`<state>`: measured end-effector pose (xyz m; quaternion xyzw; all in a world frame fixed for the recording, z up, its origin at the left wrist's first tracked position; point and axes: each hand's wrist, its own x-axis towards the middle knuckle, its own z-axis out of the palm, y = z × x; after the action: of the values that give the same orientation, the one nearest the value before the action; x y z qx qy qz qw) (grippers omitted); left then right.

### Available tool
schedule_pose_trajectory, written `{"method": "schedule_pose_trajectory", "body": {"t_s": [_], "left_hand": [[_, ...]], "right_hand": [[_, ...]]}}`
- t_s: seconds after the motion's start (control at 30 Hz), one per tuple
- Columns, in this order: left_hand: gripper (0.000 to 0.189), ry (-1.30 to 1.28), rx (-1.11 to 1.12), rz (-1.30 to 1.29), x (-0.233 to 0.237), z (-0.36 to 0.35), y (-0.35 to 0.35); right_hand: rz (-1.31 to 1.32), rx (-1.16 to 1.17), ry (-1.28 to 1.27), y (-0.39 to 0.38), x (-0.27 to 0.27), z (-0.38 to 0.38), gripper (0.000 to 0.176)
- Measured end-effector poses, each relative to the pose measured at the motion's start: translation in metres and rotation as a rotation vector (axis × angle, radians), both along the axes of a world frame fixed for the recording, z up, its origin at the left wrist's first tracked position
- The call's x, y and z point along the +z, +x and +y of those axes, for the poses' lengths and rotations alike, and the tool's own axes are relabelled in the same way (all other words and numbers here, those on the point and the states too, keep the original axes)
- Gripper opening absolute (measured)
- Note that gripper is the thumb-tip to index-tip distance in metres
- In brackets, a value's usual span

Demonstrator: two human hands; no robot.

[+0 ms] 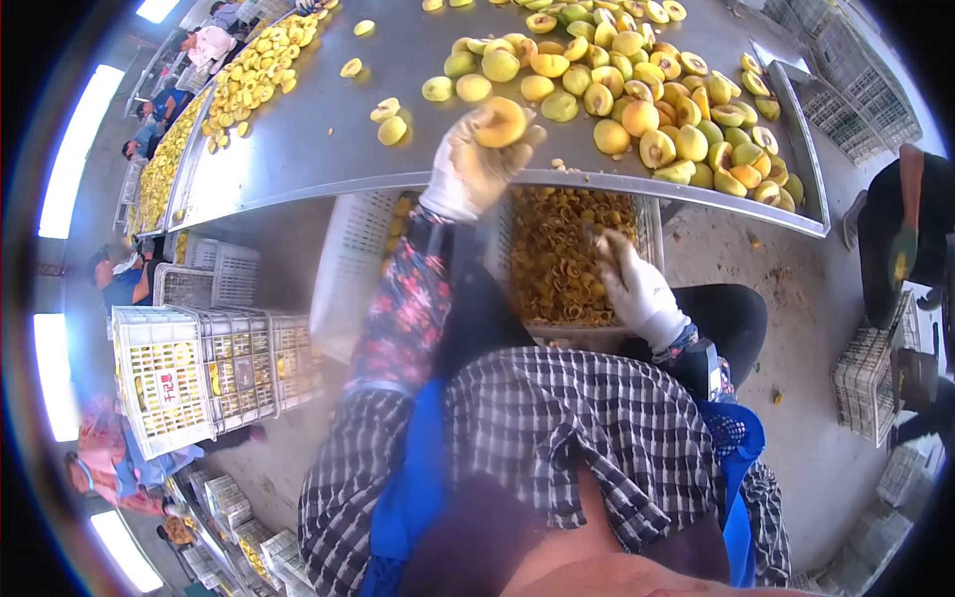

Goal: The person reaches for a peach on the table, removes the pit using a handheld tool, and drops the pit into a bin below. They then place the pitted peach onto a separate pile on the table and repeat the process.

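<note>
Gripping a peach half (500, 121) in my left hand (476, 164), I have the gloved fingers clamped round its underside and the fruit lifted just above the near edge of the steel table (328, 129); it is blurred, so I cannot tell whether the cut face or the skin is turned towards me. I judge it light and easy to carry in one hand; the flesh looks ripe and soft, so it would likely bruise under a hard pinch; the cut side is probably wet and slippery against a cloth glove. The safest hold, I think, is a cupped one on the rounded skin side, fingertips spread round the rim rather than pressed into the hollow.

My right hand (637, 294) hangs lower, near my lap, over the crate of pits (557, 259) that sits under the table's edge; its fingers curl inward and something dark shows above them, but I cannot tell whether they are clamped on anything.

A big pile of peaches (647, 99) covers the far right of the table; loose halves lie scattered to the left; white crates (199, 378) stand stacked on the floor at my left; another person (905, 229) is at the right edge.
</note>
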<state>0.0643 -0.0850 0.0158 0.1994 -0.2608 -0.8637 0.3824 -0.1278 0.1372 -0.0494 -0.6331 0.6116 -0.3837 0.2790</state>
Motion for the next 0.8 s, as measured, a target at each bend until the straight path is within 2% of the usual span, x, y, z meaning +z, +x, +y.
{"method": "schedule_pose_trajectory", "body": {"t_s": [0.03, 0.1, 0.17, 0.23, 0.3, 0.33, 0.47, 0.53, 0.63, 0.8], "left_hand": [[0.038, 0.016, -0.052, 0.030, -0.005, 0.013, -0.008], [0.047, 0.028, -0.005, 0.049, -0.016, 0.044, -0.027], [0.050, 0.051, 0.036, 0.079, -0.023, 0.068, -0.043], [0.053, -0.066, 0.024, -0.028, -0.031, 0.082, -0.051], [0.051, -0.167, -0.019, -0.124, -0.032, 0.088, -0.056], [0.045, -0.194, -0.020, -0.139, -0.036, 0.087, -0.057], [0.039, 0.014, -0.043, 0.075, -0.048, 0.087, -0.060], [0.037, 0.098, -0.103, 0.120, -0.035, 0.087, -0.058], [0.041, 0.215, -0.115, 0.050, -0.025, 0.089, -0.059], [0.049, 0.217, -0.052, -0.201, -0.037, 0.091, -0.063]], "right_hand": [[-0.014, -0.046, -0.098, 0.001, 0.010, -0.004, 0.039], [0.027, -0.099, -0.087, 0.000, 0.027, -0.009, 0.043], [0.075, -0.158, -0.175, 0.004, 0.038, -0.014, 0.037], [0.131, -0.196, -0.244, 0.005, 0.038, -0.016, 0.036], [0.112, -0.187, -0.151, 0.003, 0.034, -0.015, 0.033], [0.134, -0.195, -0.127, 0.002, 0.031, -0.015, 0.033], [0.214, -0.188, -0.152, 0.002, 0.031, -0.014, 0.029], [0.250, -0.164, -0.137, 0.002, 0.029, -0.014, 0.028], [0.296, -0.122, -0.058, 0.003, 0.026, -0.012, 0.028], [0.392, -0.066, 0.032, 0.008, 0.023, -0.011, 0.029]]}}
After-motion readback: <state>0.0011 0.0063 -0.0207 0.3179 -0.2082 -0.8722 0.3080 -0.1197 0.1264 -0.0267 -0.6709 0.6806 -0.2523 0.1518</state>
